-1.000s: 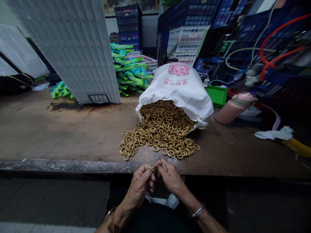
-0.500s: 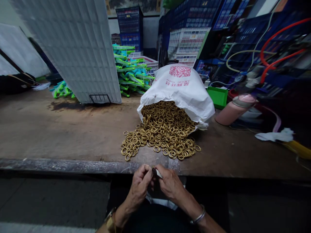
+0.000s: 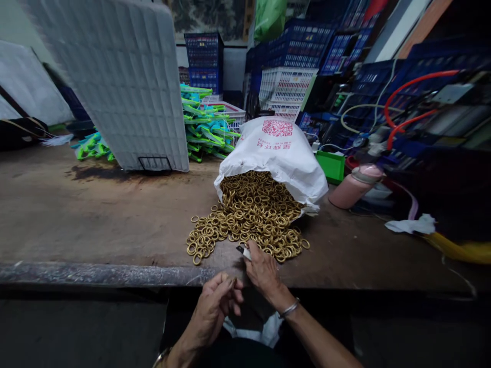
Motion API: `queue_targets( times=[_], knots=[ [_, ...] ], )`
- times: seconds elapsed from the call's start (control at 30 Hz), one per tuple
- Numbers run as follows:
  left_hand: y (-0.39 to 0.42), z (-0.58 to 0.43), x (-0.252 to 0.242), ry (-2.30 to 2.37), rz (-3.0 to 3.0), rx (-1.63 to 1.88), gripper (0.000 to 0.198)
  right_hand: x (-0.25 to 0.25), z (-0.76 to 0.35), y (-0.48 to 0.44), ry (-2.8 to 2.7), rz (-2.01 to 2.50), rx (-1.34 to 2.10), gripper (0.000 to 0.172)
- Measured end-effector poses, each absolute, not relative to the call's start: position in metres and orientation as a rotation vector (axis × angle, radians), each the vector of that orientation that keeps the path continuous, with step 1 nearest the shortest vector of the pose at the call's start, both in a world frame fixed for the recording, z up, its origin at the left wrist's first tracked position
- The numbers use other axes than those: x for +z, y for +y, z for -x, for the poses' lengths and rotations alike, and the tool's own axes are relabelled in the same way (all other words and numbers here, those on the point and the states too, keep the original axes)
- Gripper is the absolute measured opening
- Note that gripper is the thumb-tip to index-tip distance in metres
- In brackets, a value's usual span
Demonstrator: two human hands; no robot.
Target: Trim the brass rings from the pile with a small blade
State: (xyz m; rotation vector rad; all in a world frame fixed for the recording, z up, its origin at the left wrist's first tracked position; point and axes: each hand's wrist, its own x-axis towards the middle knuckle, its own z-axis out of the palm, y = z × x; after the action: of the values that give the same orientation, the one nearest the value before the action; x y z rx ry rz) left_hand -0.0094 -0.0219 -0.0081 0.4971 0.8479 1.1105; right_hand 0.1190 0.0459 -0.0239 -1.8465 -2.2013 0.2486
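Observation:
A heap of brass rings [image 3: 249, 217] spills from a white sack [image 3: 276, 153] lying on its side on the brown workbench [image 3: 95, 214]. My right hand [image 3: 263, 271] reaches over the bench edge to the near side of the heap, pinching a small white and dark tool [image 3: 243, 251] between thumb and fingers. My left hand [image 3: 215, 306] hangs below the bench edge, fingers curled together; I cannot make out what is in them. A white cloth [image 3: 253, 329] lies on my lap beneath both hands.
A tall white gridded panel [image 3: 123, 87] stands at the back left beside stacked green and blue plastic parts [image 3: 205, 122]. A pink bottle [image 3: 351, 186], a green box [image 3: 332, 166], hoses and blue crates crowd the right. A metal strip [image 3: 95, 273] edges the bench.
My right hand has left the left hand and moved forward onto the bench toward the rings, carrying the tool. My left hand dropped slightly. The view shifted down.

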Motion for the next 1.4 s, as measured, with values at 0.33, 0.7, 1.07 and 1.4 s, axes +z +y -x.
queue_targets(
  times=[0.33,0.7,1.07,1.4],
  knots=[
    [-0.014,0.022,-0.024,0.756,-0.087,1.077,0.018,-0.026,-0.109,0.063,-2.207,1.994,0.174,0.014],
    [0.009,0.005,-0.016,1.15,-0.627,1.115,0.039,-0.026,-0.131,0.045,-2.044,1.414,0.666,0.016],
    [0.007,0.001,-0.006,1.228,-0.995,1.133,0.022,-0.008,-0.123,0.039,-1.654,1.35,1.268,0.024],
    [0.004,0.001,-0.013,1.07,-0.665,0.979,0.033,-0.012,-0.123,0.037,-1.606,1.336,1.29,0.019]
  ],
)
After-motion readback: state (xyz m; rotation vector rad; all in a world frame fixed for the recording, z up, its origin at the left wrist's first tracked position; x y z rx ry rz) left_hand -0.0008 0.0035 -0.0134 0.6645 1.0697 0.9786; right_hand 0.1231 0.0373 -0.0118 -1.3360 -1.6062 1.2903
